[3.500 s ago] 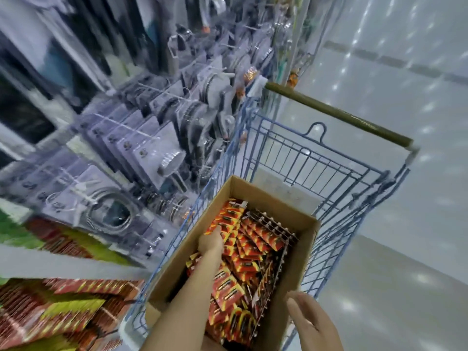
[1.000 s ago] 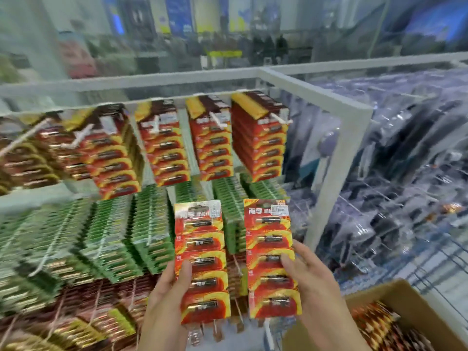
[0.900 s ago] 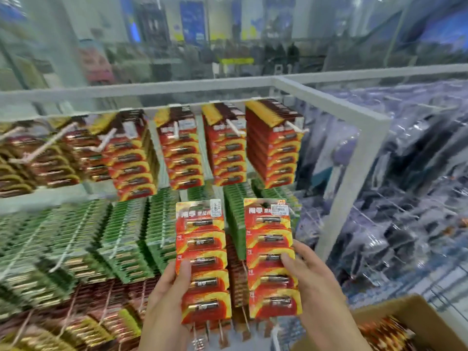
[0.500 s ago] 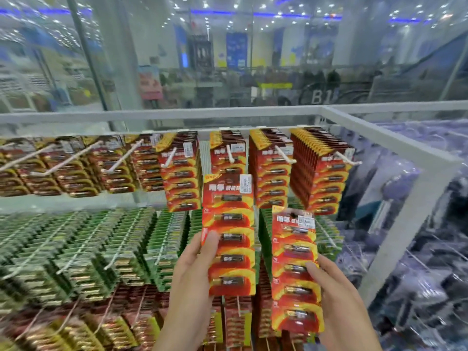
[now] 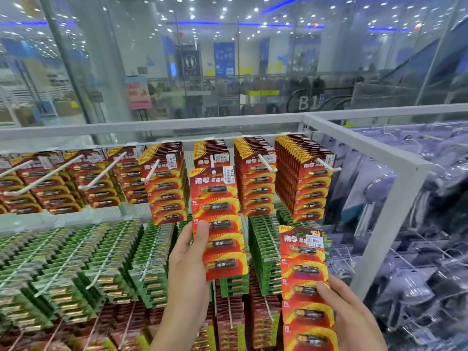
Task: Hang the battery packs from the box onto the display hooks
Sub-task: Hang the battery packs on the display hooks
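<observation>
— Glass-backed shop rack (image 5: 395,158), hung red packs (image 5: 311,188) in rows. Where's the one being hung?

— Just above the left hand (image 5: 188,262), which pinches the raised pack (image 5: 217,224) by its lower half. Its hole sits at the hook (image 5: 214,171) tip.

— How to finish?

— Keep it square and slide it straight back against those behind. The right hand (image 5: 347,307) grips the second pack (image 5: 304,269), lower and rightward, not yet at a hook.

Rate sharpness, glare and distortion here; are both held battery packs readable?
Head view: the upper battery pack in the left hand and the lower battery pack in the right hand are sharp, large print readable; green packs at lower left and clear-wrapped goods at right smear; the white frame post leans from the wide lens; ceiling lights speckle the glass behind.
</observation>
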The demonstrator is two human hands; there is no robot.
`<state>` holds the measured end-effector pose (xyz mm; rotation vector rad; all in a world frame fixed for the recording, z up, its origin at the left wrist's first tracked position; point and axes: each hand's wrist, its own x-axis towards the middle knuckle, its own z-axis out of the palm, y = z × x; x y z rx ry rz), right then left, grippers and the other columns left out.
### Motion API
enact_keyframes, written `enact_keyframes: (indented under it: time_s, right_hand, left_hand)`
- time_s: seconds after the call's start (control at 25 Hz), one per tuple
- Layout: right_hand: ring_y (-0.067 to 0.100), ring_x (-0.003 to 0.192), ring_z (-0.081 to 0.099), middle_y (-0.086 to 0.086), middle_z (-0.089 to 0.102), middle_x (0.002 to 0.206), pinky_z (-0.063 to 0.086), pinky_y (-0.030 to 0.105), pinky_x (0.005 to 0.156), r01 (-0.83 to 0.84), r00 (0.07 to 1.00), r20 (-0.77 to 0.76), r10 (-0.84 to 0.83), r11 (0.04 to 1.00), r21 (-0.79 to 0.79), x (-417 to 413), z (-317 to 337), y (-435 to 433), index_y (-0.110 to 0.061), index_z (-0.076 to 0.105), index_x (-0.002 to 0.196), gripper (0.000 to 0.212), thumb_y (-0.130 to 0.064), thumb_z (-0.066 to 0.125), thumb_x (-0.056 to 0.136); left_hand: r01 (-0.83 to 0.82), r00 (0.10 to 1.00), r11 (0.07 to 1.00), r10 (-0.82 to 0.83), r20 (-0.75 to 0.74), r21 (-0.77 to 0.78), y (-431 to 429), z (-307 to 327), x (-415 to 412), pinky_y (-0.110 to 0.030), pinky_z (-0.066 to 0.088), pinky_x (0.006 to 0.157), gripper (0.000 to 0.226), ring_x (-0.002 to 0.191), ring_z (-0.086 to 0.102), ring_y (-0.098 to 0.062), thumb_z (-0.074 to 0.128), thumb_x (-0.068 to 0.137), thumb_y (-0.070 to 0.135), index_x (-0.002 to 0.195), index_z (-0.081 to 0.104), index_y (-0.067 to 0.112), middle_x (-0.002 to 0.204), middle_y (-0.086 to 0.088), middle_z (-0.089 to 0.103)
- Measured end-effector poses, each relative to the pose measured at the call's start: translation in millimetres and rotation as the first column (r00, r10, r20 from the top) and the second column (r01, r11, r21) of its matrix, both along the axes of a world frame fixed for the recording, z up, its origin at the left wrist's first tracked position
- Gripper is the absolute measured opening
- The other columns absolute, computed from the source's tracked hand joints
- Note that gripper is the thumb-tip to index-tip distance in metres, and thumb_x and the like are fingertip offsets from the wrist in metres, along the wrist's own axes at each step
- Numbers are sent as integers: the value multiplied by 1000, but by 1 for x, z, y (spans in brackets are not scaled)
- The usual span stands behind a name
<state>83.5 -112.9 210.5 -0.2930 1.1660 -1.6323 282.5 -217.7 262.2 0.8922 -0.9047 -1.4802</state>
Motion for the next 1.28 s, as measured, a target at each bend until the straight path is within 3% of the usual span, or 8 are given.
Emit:
enact_keyframes:
  time_s: [0.2,0.36,0.48,0.64,0.8,0.92,1.08,1.28]
  right_hand:
    - [39,90,77,19,77,108,59,48,77,-9,1000,-16,8,997,-73,-2,8,-3,-11,68,125,51,-18,78,76]
    - [33,79,77,18,77,103,62,41,61,-45,993,-114,25,983,-179,0,37,-18,-12,70,119,31,-22,66,91]
    - [31,84,76,14,77,105,62,42,67,-41,970,-242,-18,971,-236,0,57,-33,-16,73,114,25,-28,64,94]
    - [28,95,76,8,78,109,61,43,75,-41,948,-314,-47,963,-266,1,68,-52,-22,74,113,21,-30,63,98]
    - [26,98,76,4,78,110,61,48,85,-25,941,-336,-48,977,-210,5,65,-65,-23,71,119,23,-31,62,100]
    - [23,94,77,2,79,105,62,43,77,-18,937,-345,-52,981,-195,7,62,-73,-24,71,118,20,-29,61,101]
    - [23,91,78,0,79,101,63,46,78,19,929,-360,-83,984,-177,11,60,-88,-25,73,112,16,-29,62,102]
    - [23,85,77,2,79,97,65,46,75,74,878,-460,-129,988,-135,5,58,-143,-23,73,108,16,-31,59,104]
  left_hand:
    - [-17,997,1000,18,81,-13,-27,-6,-9,-50,59,90,42,100,77,-26,58,100,44,137,62,25,113,-2,79]
    - [-52,985,997,42,169,57,-81,-1,-20,-31,61,59,31,84,79,-19,55,106,39,126,68,19,101,-3,81]
    - [-56,978,995,37,206,86,-110,3,-22,-26,57,50,28,76,79,-17,52,108,34,120,71,16,98,-5,81]
    - [-71,976,995,56,212,63,-120,-2,-16,-29,57,54,23,75,79,-20,54,107,32,113,72,18,91,-3,81]
    - [-46,976,999,42,211,13,-119,-9,-11,-32,60,64,24,84,79,-19,59,105,35,115,72,18,98,-2,81]
    - [-8,968,1000,12,251,-18,-120,-13,-5,-34,63,70,29,89,79,-19,62,102,39,117,72,16,101,-2,81]
    - [-2,956,1000,11,294,-30,-123,-19,2,-48,59,97,53,101,77,-20,66,95,52,134,66,15,113,1,79]
    - [-13,948,997,38,317,-81,-127,-22,3,-44,60,92,27,93,78,-18,57,104,41,113,73,22,102,2,81]
